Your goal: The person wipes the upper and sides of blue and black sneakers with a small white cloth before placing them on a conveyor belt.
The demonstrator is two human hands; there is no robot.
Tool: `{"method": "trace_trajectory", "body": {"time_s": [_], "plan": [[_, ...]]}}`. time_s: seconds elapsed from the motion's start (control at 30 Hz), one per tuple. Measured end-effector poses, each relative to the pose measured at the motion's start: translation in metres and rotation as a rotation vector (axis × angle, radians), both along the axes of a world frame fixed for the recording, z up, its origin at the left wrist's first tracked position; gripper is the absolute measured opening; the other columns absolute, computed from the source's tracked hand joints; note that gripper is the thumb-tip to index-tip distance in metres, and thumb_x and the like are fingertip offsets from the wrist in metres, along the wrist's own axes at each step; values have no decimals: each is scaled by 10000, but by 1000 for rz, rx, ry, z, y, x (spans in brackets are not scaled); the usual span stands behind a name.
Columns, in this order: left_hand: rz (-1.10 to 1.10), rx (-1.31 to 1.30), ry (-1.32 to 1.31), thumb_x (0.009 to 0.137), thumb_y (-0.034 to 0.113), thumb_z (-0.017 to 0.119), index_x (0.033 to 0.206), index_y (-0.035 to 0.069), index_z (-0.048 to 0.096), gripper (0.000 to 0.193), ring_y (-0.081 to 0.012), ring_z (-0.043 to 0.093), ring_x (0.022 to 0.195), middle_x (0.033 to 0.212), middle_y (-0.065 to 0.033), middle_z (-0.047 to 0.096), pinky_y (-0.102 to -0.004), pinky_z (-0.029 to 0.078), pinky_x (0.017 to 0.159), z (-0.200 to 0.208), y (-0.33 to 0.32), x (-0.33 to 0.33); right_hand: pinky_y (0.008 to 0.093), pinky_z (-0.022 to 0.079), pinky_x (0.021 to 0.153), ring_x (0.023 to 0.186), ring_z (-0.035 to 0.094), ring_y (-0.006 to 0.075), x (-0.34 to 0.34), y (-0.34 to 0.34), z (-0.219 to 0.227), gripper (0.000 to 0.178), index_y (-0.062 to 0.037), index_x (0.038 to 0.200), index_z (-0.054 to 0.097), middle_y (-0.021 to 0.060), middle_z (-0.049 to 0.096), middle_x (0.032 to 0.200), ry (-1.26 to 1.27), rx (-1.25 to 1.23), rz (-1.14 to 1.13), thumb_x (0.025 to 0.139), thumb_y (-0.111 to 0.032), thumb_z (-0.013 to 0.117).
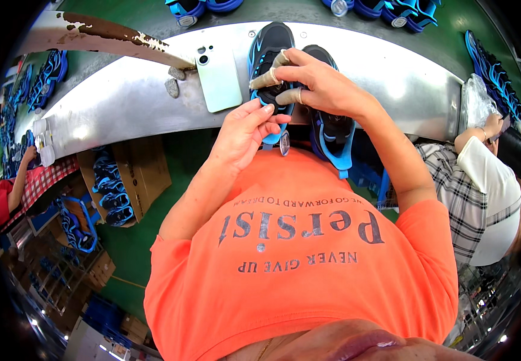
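Note:
A black and blue sneaker [273,45] lies on the metal bench, its toe pointing away from me and its heel hanging over the near edge. At its collar, the thumb and forefinger of my left hand [241,133] pinch together on the blue edge. My right hand [326,87] reaches in from the right, beige covers on several fingertips, its fingers curled over the laces and tongue. Part of the opening is hidden behind these fingers. A second sneaker [336,133] of the same kind lies just right of the first, partly under my right hand.
A pale green phone [219,81] and two grey stones [172,88] lie left of the sneakers on the metal bench [116,105]. A chipped metal bar [101,37] crosses above. Cardboard box [143,174] with sneakers stands lower left. Co-workers sit at left and right [483,198].

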State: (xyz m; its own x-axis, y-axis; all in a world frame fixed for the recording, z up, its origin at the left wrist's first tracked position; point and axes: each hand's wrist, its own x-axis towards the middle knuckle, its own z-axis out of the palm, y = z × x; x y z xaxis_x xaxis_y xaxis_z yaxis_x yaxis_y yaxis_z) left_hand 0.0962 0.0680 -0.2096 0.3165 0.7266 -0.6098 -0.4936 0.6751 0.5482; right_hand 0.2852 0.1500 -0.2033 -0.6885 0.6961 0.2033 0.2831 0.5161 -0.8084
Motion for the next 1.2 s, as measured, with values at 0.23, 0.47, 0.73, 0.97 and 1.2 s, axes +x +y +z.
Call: {"method": "trace_trajectory", "body": {"time_s": [0.23, 0.47, 0.73, 0.97, 1.2], "plan": [[53, 25, -61, 964, 68, 515, 1204, -49, 518, 268, -225, 644, 998, 1109, -98, 604, -262, 535, 752, 2, -4, 7, 379, 501, 703, 783, 598, 287, -12, -20, -8, 278, -148, 1016, 691, 89, 538, 829, -165, 63, -283, 750, -222, 727], [51, 20, -31, 975, 82, 496, 1192, -43, 516, 251, -232, 638, 1013, 1071, -93, 601, -270, 534, 764, 2, -8, 12, 383, 491, 712, 781, 590, 293, 0, -9, -2, 272, -168, 1042, 689, 96, 558, 874, -52, -32, -102, 777, -231, 695], [-380, 46, 271, 997, 210, 493, 1146, -65, 567, 321, -200, 670, 813, 988, -106, 649, -247, 527, 586, 38, 7, -13, 346, 505, 769, 843, 600, 244, 18, 5, -3, 409, -142, 1121, 682, 129, 622, 1072, -67, -153, -311, 748, -293, 759], [-740, 1022, 1443, 829, 476, 649, 802, -1, 607, 479, -324, 592, 677, 736, -151, 617, -409, 451, 617, 32, 60, 6, 426, 440, 937, 1096, 513, 363, 6, -20, -6, 606, -78, 1226, 575, 169, 534, 1175, -175, -25, -201, 690, -266, 786], [-1093, 1021, 1481, 781, 482, 635, 755, 40, 668, 444, -341, 632, 638, 641, -142, 639, -426, 498, 612, 29, 86, 20, 436, 490, 858, 1044, 543, 346, 4, -23, -20, 523, -50, 1121, 576, 138, 534, 1147, -229, 77, -261, 650, -141, 785]]}}
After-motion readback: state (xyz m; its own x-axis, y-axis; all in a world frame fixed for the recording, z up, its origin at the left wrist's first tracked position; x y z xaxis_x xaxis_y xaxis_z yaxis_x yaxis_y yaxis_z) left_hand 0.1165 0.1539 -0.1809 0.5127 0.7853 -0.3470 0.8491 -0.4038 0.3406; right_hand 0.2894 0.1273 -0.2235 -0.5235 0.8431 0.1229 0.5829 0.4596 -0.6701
